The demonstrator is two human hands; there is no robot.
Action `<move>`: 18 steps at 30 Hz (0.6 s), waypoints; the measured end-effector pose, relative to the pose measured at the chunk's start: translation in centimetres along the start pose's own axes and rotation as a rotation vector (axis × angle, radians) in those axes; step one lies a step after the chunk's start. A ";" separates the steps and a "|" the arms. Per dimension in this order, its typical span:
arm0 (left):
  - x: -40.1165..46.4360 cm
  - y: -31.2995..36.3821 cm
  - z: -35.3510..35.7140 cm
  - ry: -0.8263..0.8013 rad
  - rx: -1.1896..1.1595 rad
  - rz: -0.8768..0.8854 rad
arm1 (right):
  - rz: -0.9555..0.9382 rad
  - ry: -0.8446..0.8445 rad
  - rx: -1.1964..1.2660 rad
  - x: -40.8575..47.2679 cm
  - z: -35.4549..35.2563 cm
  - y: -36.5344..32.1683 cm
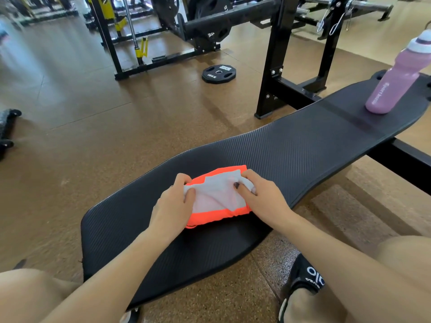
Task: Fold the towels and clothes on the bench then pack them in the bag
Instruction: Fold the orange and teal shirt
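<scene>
Orange-and-white garment [217, 197], folded into a small bundle, lies on the near half of the bench [291, 148], about midway between its two long edges, and I have both hands on it. My left hand [173, 201] grasps the bundle's left end: the thumb lies on top of the white inner fabric and the fingers curl down over the far-left edge. My right hand [258, 194] holds the right end in the same way, the thumb with its dark nail pressed onto the white cloth and the fingers bent over a bunched white fold at the far-right edge. Orange fabric shows as a band along the bundle's near side and again at its far corner, with the white part on top between my hands. I cannot tell how many layers the bundle has. Toward the far end of the bench, well apart from the garment, a pink bottle [396, 78] with a white and purple cap stands upright near the right-hand edge. On the brown floor [93, 136] beyond the bench's left edge lies a black weight plate [218, 74], flat, close to the foot of a black and yellow rack [121, 31]. My black shoe [305, 276] rests on the floor beside the bench's near right edge.
</scene>
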State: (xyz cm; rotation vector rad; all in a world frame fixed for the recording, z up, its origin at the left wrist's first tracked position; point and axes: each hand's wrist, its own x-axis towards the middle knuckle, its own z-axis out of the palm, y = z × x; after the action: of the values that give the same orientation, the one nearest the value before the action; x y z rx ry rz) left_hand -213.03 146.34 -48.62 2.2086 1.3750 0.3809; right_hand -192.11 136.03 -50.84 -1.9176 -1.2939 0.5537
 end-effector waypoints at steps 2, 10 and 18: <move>0.4 0.2 -0.5 0.008 0.058 0.082 | -0.093 0.042 -0.039 0.2 0.1 -0.3; 2.3 0.2 -0.1 -0.031 0.233 0.081 | 0.019 0.033 -0.041 2.3 1.0 -0.5; 6.3 2.9 -1.2 -0.465 0.173 0.049 | 0.236 -0.027 0.128 3.4 0.4 -0.6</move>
State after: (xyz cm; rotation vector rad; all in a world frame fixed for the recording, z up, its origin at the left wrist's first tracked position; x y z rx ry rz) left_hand -208.61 151.23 -46.14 2.2783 1.1320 -0.2358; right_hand -191.36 139.41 -50.43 -1.9723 -1.0286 0.7651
